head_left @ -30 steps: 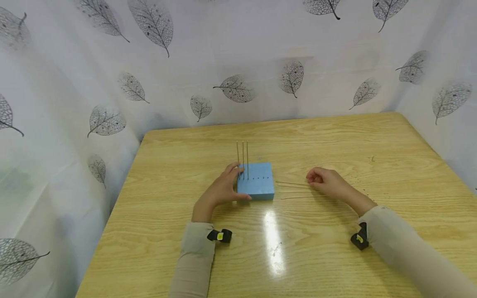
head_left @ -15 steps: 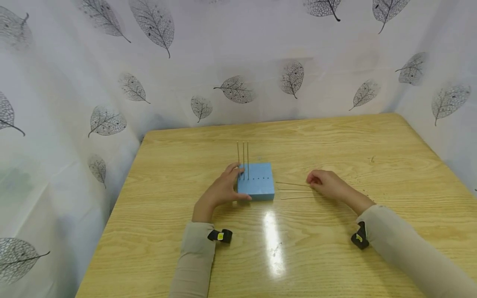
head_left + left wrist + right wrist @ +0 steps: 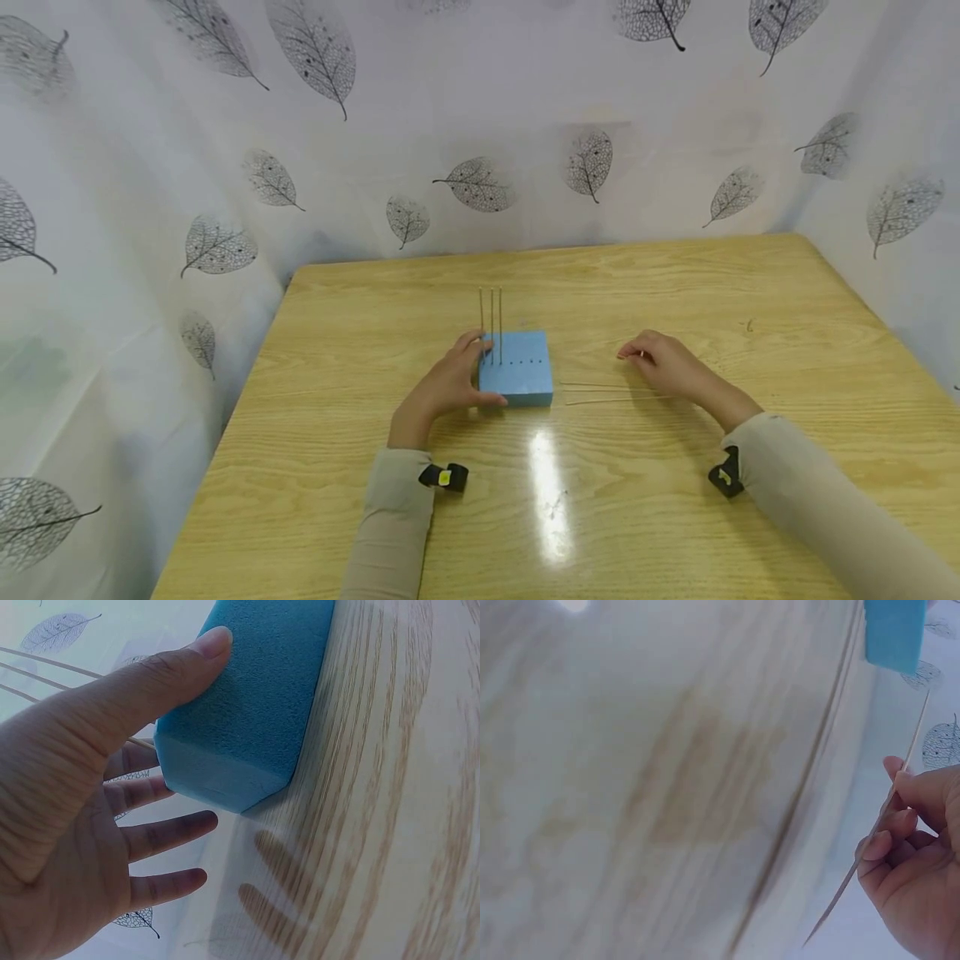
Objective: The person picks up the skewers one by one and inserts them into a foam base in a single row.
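Since a moment ago, the right hand (image 3: 667, 365) has risen a little, and the stick whose end lay at its fingertips has left the tabletop row. The hand has that stick (image 3: 842, 885) pinched between thumb and fingers, slanting; it is slim, straight, pale brown and tapers to a point at its lower end. Below, three loose sticks (image 3: 615, 400) lie on the table, spread slightly apart.

To their left sits the blue block (image 3: 525, 385), a squarish, flat-topped slab with a finely pitted, foam-like face. The left hand (image 3: 448, 379) grasps its left end, thumb on the near face, ring and little fingers extended clear of it. Three upright sticks (image 3: 501, 325) stand in the block, in line with four small dark holes (image 3: 532, 362).

Around everything spreads a glossy, wood-grained table (image 3: 637, 517), backed by white cloth (image 3: 525, 75) printed with lacy grey leaves.
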{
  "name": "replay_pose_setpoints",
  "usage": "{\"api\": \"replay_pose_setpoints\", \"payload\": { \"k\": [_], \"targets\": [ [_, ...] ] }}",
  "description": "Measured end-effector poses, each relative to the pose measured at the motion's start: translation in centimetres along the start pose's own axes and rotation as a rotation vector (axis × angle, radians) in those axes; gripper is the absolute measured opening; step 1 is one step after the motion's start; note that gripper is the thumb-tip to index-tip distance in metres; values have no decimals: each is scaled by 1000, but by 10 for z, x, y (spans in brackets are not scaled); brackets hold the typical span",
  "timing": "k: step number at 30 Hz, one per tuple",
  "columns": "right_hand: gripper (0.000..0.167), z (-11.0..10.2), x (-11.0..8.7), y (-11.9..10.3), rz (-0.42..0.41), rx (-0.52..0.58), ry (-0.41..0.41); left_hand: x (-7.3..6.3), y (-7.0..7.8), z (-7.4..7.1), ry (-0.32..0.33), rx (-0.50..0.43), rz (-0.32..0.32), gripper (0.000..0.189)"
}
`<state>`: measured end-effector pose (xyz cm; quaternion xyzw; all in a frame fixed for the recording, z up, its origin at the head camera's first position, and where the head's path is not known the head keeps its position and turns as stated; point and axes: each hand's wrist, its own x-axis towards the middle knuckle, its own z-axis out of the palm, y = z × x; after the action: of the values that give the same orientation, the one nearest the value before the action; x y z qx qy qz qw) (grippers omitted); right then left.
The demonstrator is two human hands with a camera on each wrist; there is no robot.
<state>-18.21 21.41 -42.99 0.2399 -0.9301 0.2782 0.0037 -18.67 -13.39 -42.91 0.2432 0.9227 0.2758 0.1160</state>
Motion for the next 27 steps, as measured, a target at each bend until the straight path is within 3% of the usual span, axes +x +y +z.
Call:
{"api": "replay_pose_setpoints", "payload": {
  "k": [6, 16, 27],
  "targets": [
    [9, -7, 4, -6, 8, 42, 55, -1, -2, 2, -3, -7, 2, 98],
    [4, -14, 18, -25, -27, 82, 234, -2, -3, 3, -5, -7, -2, 98],
    [6, -19, 38, -58, -33, 220, 269, 0, -2, -1, 2, -3, 8, 98]
  ]
}}
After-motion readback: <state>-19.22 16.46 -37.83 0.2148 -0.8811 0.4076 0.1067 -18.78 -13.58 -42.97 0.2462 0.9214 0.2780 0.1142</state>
